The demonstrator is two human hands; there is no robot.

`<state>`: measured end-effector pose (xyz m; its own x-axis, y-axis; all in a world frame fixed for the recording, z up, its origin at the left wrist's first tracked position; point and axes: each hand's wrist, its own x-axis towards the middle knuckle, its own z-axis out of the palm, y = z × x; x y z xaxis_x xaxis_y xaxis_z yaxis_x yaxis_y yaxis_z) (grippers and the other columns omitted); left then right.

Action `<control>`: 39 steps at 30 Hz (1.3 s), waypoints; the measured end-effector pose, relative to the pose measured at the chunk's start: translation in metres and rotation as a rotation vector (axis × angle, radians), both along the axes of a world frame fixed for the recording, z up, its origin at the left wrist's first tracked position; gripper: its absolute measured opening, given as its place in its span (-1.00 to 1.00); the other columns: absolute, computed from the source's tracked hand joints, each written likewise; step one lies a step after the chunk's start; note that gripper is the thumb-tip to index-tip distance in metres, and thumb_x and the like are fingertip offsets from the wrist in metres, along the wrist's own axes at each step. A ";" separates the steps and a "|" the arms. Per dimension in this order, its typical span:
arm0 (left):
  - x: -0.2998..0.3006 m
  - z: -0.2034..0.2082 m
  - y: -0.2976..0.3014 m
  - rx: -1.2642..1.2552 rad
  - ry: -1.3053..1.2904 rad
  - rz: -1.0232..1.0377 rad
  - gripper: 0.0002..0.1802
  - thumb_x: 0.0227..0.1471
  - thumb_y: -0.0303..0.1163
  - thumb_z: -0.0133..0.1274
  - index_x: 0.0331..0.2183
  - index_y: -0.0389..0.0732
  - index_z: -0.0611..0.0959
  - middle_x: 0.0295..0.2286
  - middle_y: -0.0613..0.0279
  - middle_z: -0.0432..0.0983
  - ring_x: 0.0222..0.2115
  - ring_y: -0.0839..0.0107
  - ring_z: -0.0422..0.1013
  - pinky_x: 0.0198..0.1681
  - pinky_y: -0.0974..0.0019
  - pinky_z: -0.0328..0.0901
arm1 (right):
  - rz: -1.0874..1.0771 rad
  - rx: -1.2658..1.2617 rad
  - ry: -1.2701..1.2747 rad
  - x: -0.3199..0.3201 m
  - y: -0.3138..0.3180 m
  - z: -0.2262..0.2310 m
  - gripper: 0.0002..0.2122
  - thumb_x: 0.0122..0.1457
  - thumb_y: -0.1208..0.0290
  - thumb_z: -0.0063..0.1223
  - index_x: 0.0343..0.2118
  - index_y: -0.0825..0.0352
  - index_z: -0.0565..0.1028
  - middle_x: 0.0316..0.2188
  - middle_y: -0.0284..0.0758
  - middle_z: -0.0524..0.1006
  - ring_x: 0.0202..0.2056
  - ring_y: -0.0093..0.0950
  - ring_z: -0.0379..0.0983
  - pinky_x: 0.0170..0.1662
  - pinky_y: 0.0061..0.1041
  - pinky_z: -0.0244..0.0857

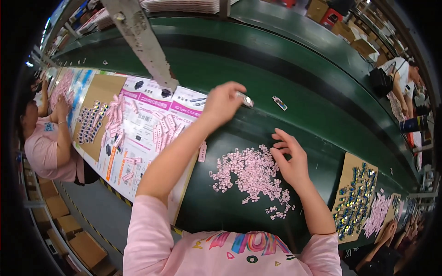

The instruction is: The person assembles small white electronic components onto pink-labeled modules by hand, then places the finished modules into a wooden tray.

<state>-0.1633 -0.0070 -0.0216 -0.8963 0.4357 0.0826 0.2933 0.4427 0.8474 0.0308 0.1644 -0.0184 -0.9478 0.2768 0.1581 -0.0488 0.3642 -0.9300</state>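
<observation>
My left hand (224,104) reaches over the far edge of the work surface, its fingers pinching a small pale electronic part with a shiny metal end (246,99). A similar small part (279,103) lies on the green belt to the right of it. Beside the pile of tiny pink-and-white plastic pieces (251,175), my right hand (291,158) hovers with bent, parted fingers and nothing visible in them. Left of the pile, a single long pink strip piece (202,152) rests at the edge of the printed sheet.
A printed sheet (142,147) at left bears loose pink casings (166,129). Cardboard with dark shiny parts (354,200) lies at right. A worn metal post (142,43) stands ahead, near my left hand. Co-workers sit on both sides; one person (403,83) stands across the belt.
</observation>
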 end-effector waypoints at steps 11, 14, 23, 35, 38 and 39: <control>-0.025 0.016 -0.053 -0.719 0.327 -0.028 -0.83 -0.08 -0.27 0.19 -0.43 -0.14 0.69 -0.48 0.29 0.60 -0.43 0.20 0.50 -0.28 0.22 0.36 | 0.139 0.405 0.047 0.017 0.014 -0.006 -0.73 0.08 0.61 0.15 -0.12 0.29 0.58 -0.11 -0.35 0.56 -0.31 -0.45 0.51 -0.25 -0.56 0.39; 0.019 0.046 -0.091 -0.802 0.136 -0.262 -0.86 -0.10 -0.31 0.19 -0.41 -0.11 0.69 -0.49 0.28 0.59 -0.46 0.21 0.49 -0.31 0.24 0.35 | 0.261 0.490 0.039 0.017 0.011 -0.005 -0.76 0.09 0.58 0.15 -0.15 0.27 0.60 -0.12 -0.40 0.57 -0.31 -0.42 0.52 -0.25 -0.54 0.41; 0.013 0.015 -0.086 -0.442 0.072 -0.146 -0.81 -0.06 -0.47 0.17 -0.30 -0.15 0.72 -0.48 0.27 0.61 -0.49 0.37 0.49 -0.38 0.36 0.36 | 0.499 0.781 0.252 -0.048 -0.032 -0.018 -0.81 0.03 0.54 0.08 -0.28 0.19 0.60 -0.21 -0.49 0.53 -0.28 -0.47 0.46 -0.17 -0.53 0.39; 0.047 0.021 -0.075 0.451 -0.432 0.104 -0.85 0.09 -0.57 0.09 -0.27 -0.32 0.70 -0.44 0.19 0.61 -0.52 0.51 0.52 -0.40 0.55 0.42 | 0.614 0.895 0.276 -0.058 -0.042 -0.014 -0.86 0.06 0.49 0.09 -0.30 0.19 0.56 -0.27 -0.46 0.51 -0.33 -0.45 0.44 -0.27 -0.52 0.40; 0.054 0.022 -0.078 0.506 -0.416 0.209 -0.83 0.08 -0.59 0.10 -0.24 -0.35 0.69 -0.41 0.17 0.62 -0.46 0.50 0.53 -0.36 0.55 0.42 | 0.642 0.864 0.225 -0.065 -0.052 -0.024 -0.86 0.07 0.46 0.11 -0.28 0.20 0.55 -0.27 -0.46 0.51 -0.33 -0.45 0.44 -0.31 -0.53 0.40; 0.056 0.022 -0.078 0.526 -0.412 0.242 -0.82 0.08 -0.60 0.10 -0.23 -0.36 0.68 -0.40 0.16 0.62 -0.45 0.49 0.54 -0.35 0.55 0.42 | 0.650 0.855 0.207 -0.066 -0.054 -0.025 -0.86 0.08 0.45 0.11 -0.27 0.21 0.55 -0.27 -0.46 0.50 -0.33 -0.45 0.44 -0.32 -0.53 0.40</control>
<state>-0.1070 -0.0855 0.0005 -0.9664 0.2162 -0.1392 -0.1519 -0.0431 0.9875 -0.0349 0.1107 -0.0437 -0.8064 -0.5436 0.2328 -0.5912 0.7343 -0.3336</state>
